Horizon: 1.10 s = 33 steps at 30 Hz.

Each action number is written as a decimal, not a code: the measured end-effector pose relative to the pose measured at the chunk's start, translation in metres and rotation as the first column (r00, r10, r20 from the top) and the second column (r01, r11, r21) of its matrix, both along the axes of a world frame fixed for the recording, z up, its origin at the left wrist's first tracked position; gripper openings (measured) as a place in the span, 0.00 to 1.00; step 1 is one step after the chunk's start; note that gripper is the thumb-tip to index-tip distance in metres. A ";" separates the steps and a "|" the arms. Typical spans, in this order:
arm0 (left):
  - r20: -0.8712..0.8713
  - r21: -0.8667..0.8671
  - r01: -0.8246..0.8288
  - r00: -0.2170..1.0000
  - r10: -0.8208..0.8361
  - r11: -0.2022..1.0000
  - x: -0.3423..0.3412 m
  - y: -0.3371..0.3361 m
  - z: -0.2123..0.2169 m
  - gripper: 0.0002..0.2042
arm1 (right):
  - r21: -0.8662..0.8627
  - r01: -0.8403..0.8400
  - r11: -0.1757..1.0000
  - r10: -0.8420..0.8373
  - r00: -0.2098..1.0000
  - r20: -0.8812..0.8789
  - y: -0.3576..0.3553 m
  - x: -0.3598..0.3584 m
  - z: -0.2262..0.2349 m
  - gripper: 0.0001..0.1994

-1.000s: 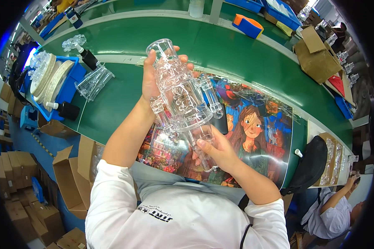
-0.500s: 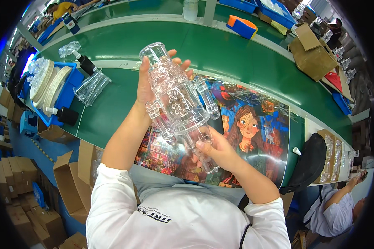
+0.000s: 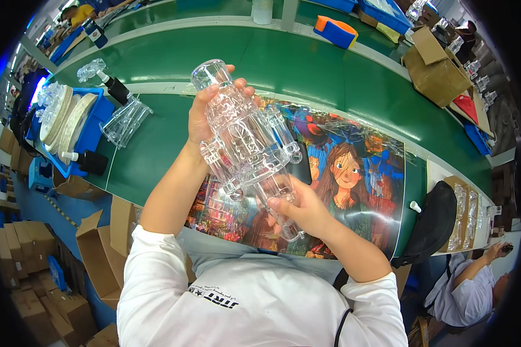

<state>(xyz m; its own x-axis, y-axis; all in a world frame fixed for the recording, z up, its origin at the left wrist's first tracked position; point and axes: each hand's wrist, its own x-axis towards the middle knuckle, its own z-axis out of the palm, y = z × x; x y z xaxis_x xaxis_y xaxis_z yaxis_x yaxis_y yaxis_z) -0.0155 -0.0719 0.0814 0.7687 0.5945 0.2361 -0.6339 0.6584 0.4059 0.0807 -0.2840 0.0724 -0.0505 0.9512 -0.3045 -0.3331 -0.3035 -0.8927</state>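
Note:
A large clear, see-through vessel with a round rim, ridged body, small side tubes and a narrow stem is held tilted above the table, rim to the far left. My left hand is wrapped around its upper part below the rim, the fingertips showing on the far side. My right hand closes round the narrow stem at the near end, thumb on top. Beneath lies a glossy printed mat with a cartoon girl. A dark flat object sits partly hidden behind the vessel.
On the left are a blue bin with white reels, another clear vessel and a black bottle. An orange-and-blue tape dispenser and a cardboard box stand farther back. A black bag lies right; a co-worker sits beyond.
The vessel and both hands have shifted very slightly, with the rim tipping a little left. My left fingers have moved slightly on the upper part. Both grips remain.

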 end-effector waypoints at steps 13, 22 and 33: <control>-0.030 0.005 0.011 0.999 -0.011 1.000 0.013 -0.003 -0.005 0.22 | -0.013 -0.049 0.999 0.047 0.995 -0.084 -0.002 0.013 -0.002 0.18; -0.013 0.018 -0.014 1.000 0.014 1.000 -0.001 -0.007 0.003 0.26 | 0.071 -0.090 0.993 0.098 0.989 -0.112 0.001 0.001 -0.001 0.20; -0.037 0.016 -0.077 0.996 0.078 0.997 0.006 -0.014 0.009 0.21 | -0.038 0.017 0.999 -0.016 1.000 0.008 -0.005 0.000 0.005 0.18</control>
<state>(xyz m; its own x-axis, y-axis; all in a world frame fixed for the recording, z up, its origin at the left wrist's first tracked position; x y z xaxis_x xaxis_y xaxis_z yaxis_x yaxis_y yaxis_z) -0.0099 -0.0855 0.0901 0.7289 0.6493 0.2171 -0.6668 0.6015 0.4399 0.0808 -0.2892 0.0774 -0.0323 0.9394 -0.3412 -0.3314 -0.3321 -0.8831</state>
